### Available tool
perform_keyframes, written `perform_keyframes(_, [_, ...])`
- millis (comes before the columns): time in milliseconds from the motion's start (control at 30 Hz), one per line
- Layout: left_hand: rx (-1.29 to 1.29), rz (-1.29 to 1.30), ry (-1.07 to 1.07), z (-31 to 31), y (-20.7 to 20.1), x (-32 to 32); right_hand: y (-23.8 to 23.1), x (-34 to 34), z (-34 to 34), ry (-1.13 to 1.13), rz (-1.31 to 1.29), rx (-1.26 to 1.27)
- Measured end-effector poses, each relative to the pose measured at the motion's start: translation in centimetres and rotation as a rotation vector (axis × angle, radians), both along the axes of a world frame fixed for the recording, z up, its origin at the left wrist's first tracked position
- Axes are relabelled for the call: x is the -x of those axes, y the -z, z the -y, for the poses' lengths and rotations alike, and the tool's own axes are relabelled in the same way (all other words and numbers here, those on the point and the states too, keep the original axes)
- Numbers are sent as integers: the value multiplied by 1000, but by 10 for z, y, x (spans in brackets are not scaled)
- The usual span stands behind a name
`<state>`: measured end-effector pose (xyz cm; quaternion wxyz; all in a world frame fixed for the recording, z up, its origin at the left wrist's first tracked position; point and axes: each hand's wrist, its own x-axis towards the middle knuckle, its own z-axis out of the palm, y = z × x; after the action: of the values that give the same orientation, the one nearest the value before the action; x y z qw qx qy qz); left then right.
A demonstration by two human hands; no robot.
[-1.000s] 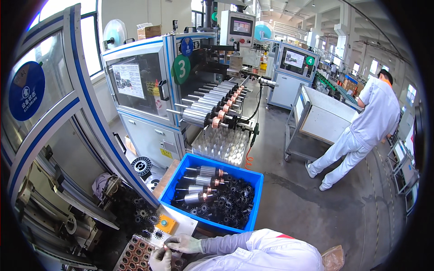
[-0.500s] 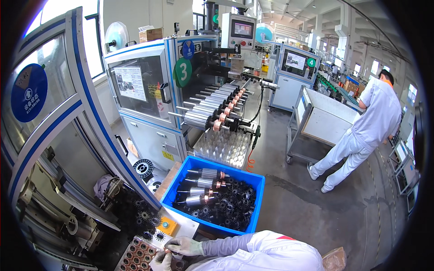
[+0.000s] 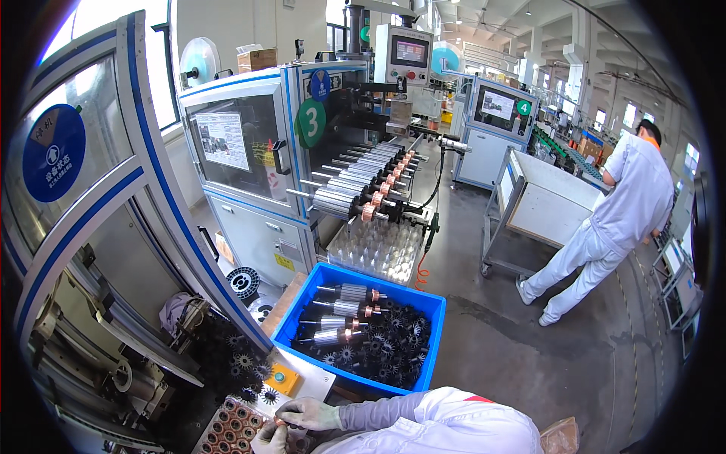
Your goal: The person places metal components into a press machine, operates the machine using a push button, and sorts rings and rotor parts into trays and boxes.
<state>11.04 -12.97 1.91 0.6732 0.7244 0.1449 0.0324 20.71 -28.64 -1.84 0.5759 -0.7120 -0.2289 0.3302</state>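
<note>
Low in the view, my gloved right hand (image 3: 311,414) and my gloved left hand (image 3: 270,438) come together with bent fingers. Between their fingertips is a small part with a hint of copper colour, mostly hidden, so its kind does not show. Beside the left hand stands a tray of copper-coloured rings (image 3: 229,433), set in rows. Black toothed discs (image 3: 243,362) lie heaped just beyond the hands, with one loose toothed disc (image 3: 270,396) on the light worktop. A yellow box with a green button (image 3: 281,378) sits behind the right hand.
A blue bin (image 3: 437,333) holds motor armatures (image 3: 353,309) and a heap of black toothed parts (image 3: 393,352). More armatures (image 3: 336,203) lie in a row at a machine (image 3: 242,144). A framed door (image 3: 136,98) rises at left. Another person (image 3: 631,189) stands by a white cart (image 3: 548,208).
The whole view has shifted very slightly. Both hands stay together at the same spot, with little visible finger movement.
</note>
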Motion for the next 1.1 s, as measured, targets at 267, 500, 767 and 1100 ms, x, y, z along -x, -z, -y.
perform_keyframes(267, [41, -88, 12, 8, -23, -1, 2, -2, 2, 11, -3, -4])
perform_keyframes(500, [97, -132, 21, 5, -9, -3, 5, -4, 3, 20, -26, -20])
perform_keyframes(767, [195, -151, -33, 9, -15, -1, -2, -2, 5, 5, 7, -28])
perform_keyframes(1100, [385, -204, -74, 6, -5, 1, 2, -2, 6, -21, 15, -40])
